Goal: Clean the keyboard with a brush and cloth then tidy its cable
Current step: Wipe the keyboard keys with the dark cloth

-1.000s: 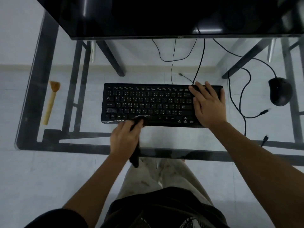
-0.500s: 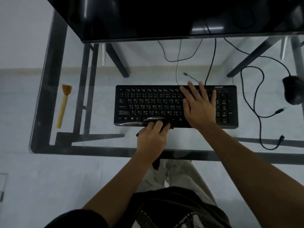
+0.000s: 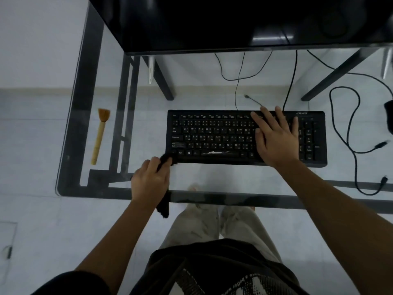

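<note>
A black keyboard (image 3: 214,135) lies flat on the glass desk (image 3: 212,179), below the monitor. My left hand (image 3: 150,180) grips a black cloth (image 3: 167,160) and presses it against the keyboard's front left corner; the cloth's tail hangs down past the desk edge. My right hand (image 3: 275,138) rests flat with fingers spread on the keys just left of the number pad. The keyboard's cable (image 3: 290,84) runs from its back edge up behind the monitor. A wooden brush (image 3: 100,136) with orange bristles lies at the desk's left side, bristles pointing away from me.
A dark monitor (image 3: 234,22) spans the back of the desk. A black mouse (image 3: 388,118) sits at the right edge, its loose cable (image 3: 342,133) looping over the glass to a plug near the front. Thin wires dangle behind the keyboard. My legs show under the glass.
My left hand slid the cloth along the keyboard's front edge, from near the space bar to the front left corner. My right hand stayed pressed on the keys. The camera view shifted left.
</note>
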